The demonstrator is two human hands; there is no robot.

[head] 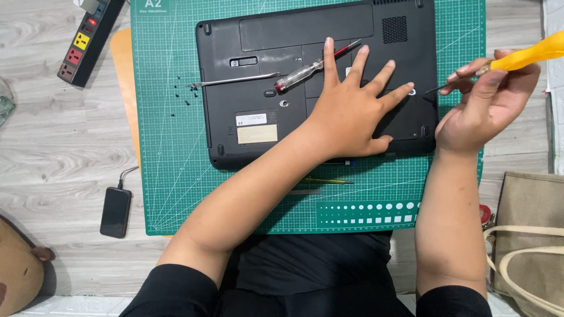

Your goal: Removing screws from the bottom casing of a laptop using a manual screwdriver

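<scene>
A black laptop [276,111] lies bottom-up on a green cutting mat [176,176] spread over the wooden floor. The left hand [352,111] rests flat on its underside, fingers spread wide. The right hand [487,105] is closed around a yellow-handled screwdriver [523,56], whose tip meets the laptop's right edge. A clear-handled screwdriver [305,70] and a metal pry tool [235,80] lie on the laptop. Small black screws [182,94] sit on the mat to the left; a phone [116,211] lies on the floor nearby.
</scene>
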